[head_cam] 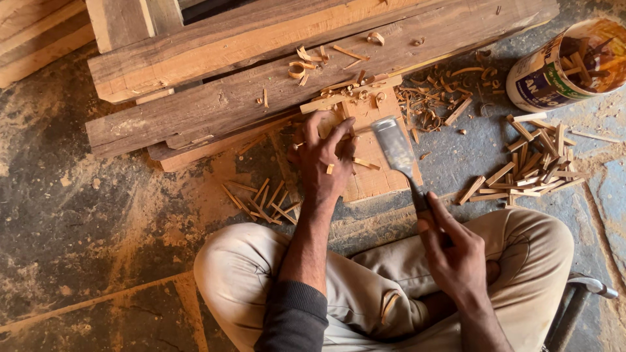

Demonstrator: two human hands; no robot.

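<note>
A seated person is seen from above, legs crossed on a dusty concrete floor (98, 215), in light trousers and a dark sleeve.

The left hand (324, 158) is laid flat on a small wooden board (375, 179), fingers spread and pressed down on its upper left part; nothing is enclosed in it. A thin sliver of wood is seen under or beside the fingertips, but whether it is pinched cannot be told. The board lies on the floor, its far edge butted against the nearer of two heavy timber beams (261, 91) that run across the upper part of the view.

The right hand (453, 251) is closed around the handle of a broad flat chisel (395, 146). The blade is angled up and to the left, with its wide end over the right part of the board, just beside the left hand. Whether the edge touches the wood cannot be told.

Curled shavings (427, 98) are scattered on the beams and on the floor by the board's right edge. A loose heap of short cut sticks (535, 163) lies to the right, and a smaller group of sticks (261, 199) lies left of the board. A round tin (544, 75) holding more wood pieces stands at the upper right. A curved metal part (590, 285) is noted at the lower right.
</note>
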